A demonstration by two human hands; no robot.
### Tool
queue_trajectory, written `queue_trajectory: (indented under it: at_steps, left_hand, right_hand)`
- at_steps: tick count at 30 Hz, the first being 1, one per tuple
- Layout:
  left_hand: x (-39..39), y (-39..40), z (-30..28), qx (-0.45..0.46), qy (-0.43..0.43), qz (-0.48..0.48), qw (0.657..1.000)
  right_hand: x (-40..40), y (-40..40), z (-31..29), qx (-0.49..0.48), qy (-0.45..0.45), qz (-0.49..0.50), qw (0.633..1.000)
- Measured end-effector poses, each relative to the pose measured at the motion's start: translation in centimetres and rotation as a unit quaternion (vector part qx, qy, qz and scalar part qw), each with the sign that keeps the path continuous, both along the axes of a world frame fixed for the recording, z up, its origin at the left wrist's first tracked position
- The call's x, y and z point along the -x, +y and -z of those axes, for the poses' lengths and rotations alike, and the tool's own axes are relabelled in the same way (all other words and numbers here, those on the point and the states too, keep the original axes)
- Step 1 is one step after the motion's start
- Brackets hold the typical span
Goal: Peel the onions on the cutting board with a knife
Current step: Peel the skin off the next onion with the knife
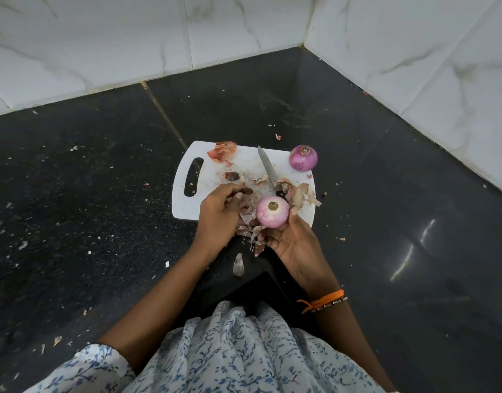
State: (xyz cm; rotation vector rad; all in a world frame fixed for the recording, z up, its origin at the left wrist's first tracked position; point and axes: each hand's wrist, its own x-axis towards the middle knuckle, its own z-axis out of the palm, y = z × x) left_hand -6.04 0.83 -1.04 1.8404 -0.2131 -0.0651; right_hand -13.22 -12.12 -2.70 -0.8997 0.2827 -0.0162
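A peeled pale-purple onion (272, 212) rests in the fingers of my right hand (291, 242), just above the near edge of the white cutting board (244, 163). My left hand (220, 214) hovers over the loose skins (248, 217) beside it, fingers curled and pinching at a piece of skin. The knife (267, 167) lies on the board, blade pointing away, its dark handle partly hidden behind the onion. A second peeled purple onion (303, 158) sits at the board's far right corner.
Dry onion peels (223, 151) lie at the board's far edge, by the knife and off its near edge on the dark stone counter (88, 194). White marble-tiled walls (414, 52) close the corner behind and to the right.
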Motion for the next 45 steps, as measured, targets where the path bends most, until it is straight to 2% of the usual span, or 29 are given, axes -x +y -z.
queue_trajectory:
  at_steps: [8,11,13,15,19,24,30,32,35,38,41,43,45]
  left_hand:
    - [0.3,-0.3,0.0,-0.024,-0.004,0.025,0.999]
    - [0.3,-0.5,0.0,-0.030,-0.015,0.043,0.999]
    - [0.3,-0.5,0.0,-0.027,-0.018,0.049,0.998]
    - [0.4,-0.6,-0.1,-0.030,-0.017,0.053,0.998]
    - [0.6,-0.8,-0.3,-0.055,-0.034,0.072,0.995]
    - [0.7,-0.8,-0.1,-0.080,-0.038,0.095,0.992]
    - [0.7,-0.5,-0.2,-0.055,-0.044,0.068,0.995]
    - [0.6,-0.3,-0.4,-0.052,-0.048,0.073,0.995]
    - [0.5,0.2,-0.8,-0.075,-0.048,0.100,0.991]
    - [0.4,1.2,-0.9,-0.187,-0.039,0.198,0.961]
    - [0.7,1.9,-0.5,-0.310,-0.008,0.286,0.906]
    - [0.9,2.2,0.0,-0.350,0.002,0.316,0.882]
    - [0.8,2.3,0.4,-0.359,0.003,0.330,0.873]
  right_hand:
    - [-1.0,-1.7,-2.7,0.074,-0.041,0.035,0.996]
    - [-1.6,-3.0,-3.7,0.179,-0.050,0.084,0.979]
    - [-2.3,-4.3,-4.3,0.315,-0.035,0.128,0.940]
    - [-3.3,-5.7,-4.4,0.435,-0.004,0.165,0.885]
    - [-5.0,-7.5,-3.5,0.557,0.060,0.203,0.803]
    - [-6.3,-8.2,-2.0,0.606,0.118,0.174,0.767]
    - [-6.1,-7.9,-1.0,0.595,0.125,0.140,0.781]
    - [-5.6,-7.7,-1.2,0.597,0.113,0.160,0.778]
    - [-4.2,-6.4,-2.0,0.624,0.061,0.241,0.741]
    - [-2.2,-4.0,-2.1,0.674,0.024,0.238,0.699]
    - [-0.6,-2.3,-1.2,0.736,0.056,0.144,0.659]
    - [-0.2,-1.9,-0.6,0.759,0.100,0.084,0.638]
    - [-0.3,-1.8,-0.5,0.771,0.126,0.059,0.622]
